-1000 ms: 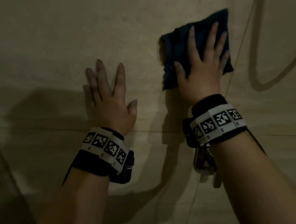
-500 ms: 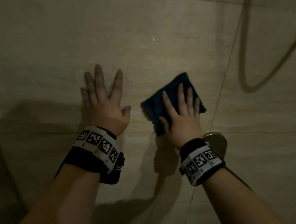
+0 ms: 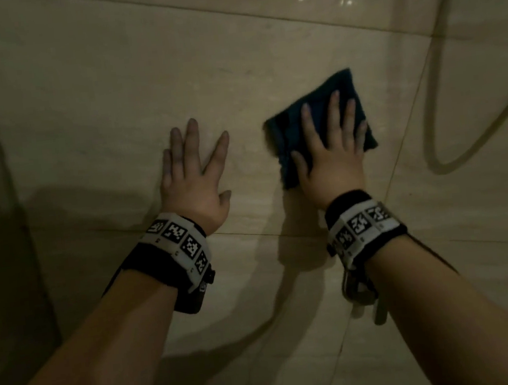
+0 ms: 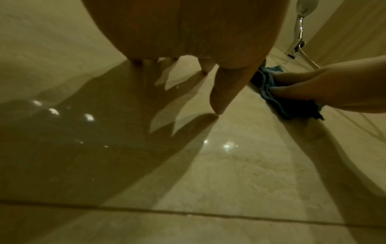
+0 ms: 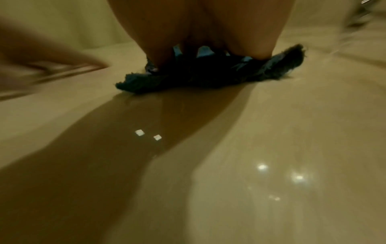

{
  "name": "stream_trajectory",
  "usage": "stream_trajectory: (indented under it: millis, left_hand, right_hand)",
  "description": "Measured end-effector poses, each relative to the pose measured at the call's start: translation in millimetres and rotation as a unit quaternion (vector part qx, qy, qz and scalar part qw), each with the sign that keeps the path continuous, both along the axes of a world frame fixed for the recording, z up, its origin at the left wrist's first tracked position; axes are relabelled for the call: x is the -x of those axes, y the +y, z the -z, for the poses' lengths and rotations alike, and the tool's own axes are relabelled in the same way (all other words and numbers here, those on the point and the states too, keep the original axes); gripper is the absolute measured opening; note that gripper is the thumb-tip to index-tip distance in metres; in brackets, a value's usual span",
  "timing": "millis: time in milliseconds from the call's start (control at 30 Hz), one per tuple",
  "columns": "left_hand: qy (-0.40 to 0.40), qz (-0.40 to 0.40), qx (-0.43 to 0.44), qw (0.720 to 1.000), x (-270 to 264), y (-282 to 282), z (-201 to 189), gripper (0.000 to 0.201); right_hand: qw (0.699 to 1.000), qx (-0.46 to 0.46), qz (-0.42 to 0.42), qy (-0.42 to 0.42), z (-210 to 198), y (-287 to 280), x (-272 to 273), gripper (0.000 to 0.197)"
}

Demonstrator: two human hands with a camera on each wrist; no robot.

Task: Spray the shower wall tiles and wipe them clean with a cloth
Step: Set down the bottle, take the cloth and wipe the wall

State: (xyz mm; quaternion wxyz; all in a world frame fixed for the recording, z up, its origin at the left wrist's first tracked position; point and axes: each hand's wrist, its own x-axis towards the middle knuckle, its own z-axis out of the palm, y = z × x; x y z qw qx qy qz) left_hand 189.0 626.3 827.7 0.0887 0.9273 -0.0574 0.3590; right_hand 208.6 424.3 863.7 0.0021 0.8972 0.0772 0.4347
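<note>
Writing and labels: white wristbands printed with black-and-white square code markers sit over black straps on the left wrist (image 3: 179, 243) and the right wrist (image 3: 361, 224). The markers carry patterns only. Small print beside them and a small logo on the black unit under the left wrist are too blurred to read.

Right hand (image 3: 332, 156): laid flat, fingers straight and slightly spread, palm pressing a folded dark blue terry cloth (image 3: 318, 104) against the wall. No finger curls round the fabric. The right wrist view shows the cloth (image 5: 208, 74) bunched under the fingers, its frayed edges sticking out on both sides.

Left hand (image 3: 193, 180): bare, flat on the wall, fingers straight and fanned apart, thumb out to the side, holding nothing. The left wrist view shows the fingertips (image 4: 217, 109) touching the tile, with the cloth (image 4: 292, 107) just beside them under the other hand.

Glossy beige marble-look wall tiles (image 3: 111, 97): large, with thin grout lines and bright light reflections. The cloth lies on the same tile as the left hand, near a vertical grout line to its right.

Pale flexible shower hose (image 3: 450, 165): hangs in a loop against the wall at far right, well apart from the cloth.

Chrome shower handset (image 4: 300, 24): mounted on the wall, seen only from the left wrist.
</note>
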Motion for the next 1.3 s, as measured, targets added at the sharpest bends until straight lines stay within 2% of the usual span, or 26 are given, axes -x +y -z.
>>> stream_trajectory:
  millis: [133,233,367,567,667,800,967,1067,1167,1300]
  left_hand:
    - [0.018,0.005,-0.04,0.999,3.3,8.8,-0.6,0.087]
    - [0.024,0.007,-0.056,0.998,6.2,22.6,2.5,0.087]
    - [0.042,0.022,-0.046,0.998,11.1,49.2,8.7,0.089]
    - [0.004,0.107,0.023,0.994,17.1,75.8,6.3,0.088]
    - [0.008,0.13,0.043,0.991,17.6,90.4,5.7,0.088]
    - [0.046,0.106,0.025,0.993,12.2,105.9,6.0,0.088]
    - [0.043,0.014,0.022,0.999,9.2,126.9,-5.9,0.094]
    - [0.05,-0.033,-0.022,0.998,9.9,140.1,-5.4,0.101]
    - [0.056,-0.049,-0.053,0.996,10.9,145.8,-0.1,0.106]
    - [0.055,-0.068,-0.063,0.994,10.0,149.4,3.0,0.108]
  right_hand:
    - [0.993,0.098,-0.036,0.056,69.2,20.4,3.5,0.061]
    - [0.989,0.122,-0.029,0.082,96.8,34.6,8.1,0.062]
    - [0.99,0.1,-0.04,0.092,79.3,41.6,8.7,0.061]
    - [0.996,0.069,-0.033,0.038,-14.8,75.7,5.1,0.064]
    - [0.996,0.082,-0.045,0.003,-39.0,93.9,0.3,0.065]
    - [0.995,0.091,-0.049,-0.015,-23.8,104.8,-1.8,0.063]
    - [0.98,0.181,-0.083,0.023,39.7,112.8,-6.2,0.059]
    - [0.978,0.192,-0.075,0.041,64.7,125.9,-5.2,0.06]
    - [0.978,0.185,-0.085,0.036,60.0,132.9,-2.5,0.06]
    - [0.982,0.165,-0.089,0.039,23.1,146.8,-2.1,0.062]
